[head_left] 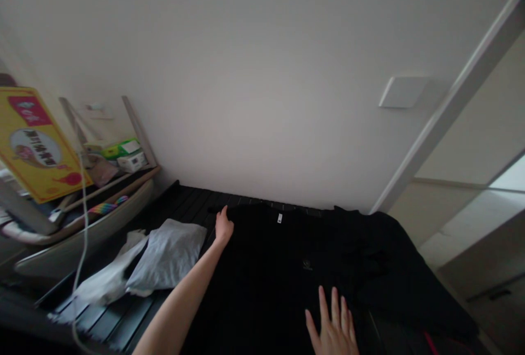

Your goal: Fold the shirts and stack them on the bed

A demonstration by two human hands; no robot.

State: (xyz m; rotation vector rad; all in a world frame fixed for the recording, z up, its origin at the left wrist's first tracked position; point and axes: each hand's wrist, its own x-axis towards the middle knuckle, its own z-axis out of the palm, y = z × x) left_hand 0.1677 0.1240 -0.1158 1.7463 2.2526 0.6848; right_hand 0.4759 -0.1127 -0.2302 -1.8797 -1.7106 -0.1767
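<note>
L hand (pixel 223 227) at edge of blk shirt (pixel 258 267) (can't tell if fingers pinch it); R hand (pixel 334 334) over its front, fingers apart; gray cloth (pixel 170 254) to L.

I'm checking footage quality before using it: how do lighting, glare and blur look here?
Head view: dim light, with folds in the black shirt hard to make out, though its white tag stands out; head view: the slats at lower left catch a pale sheen; head view: the shirt's small logo is too soft to read.
</note>
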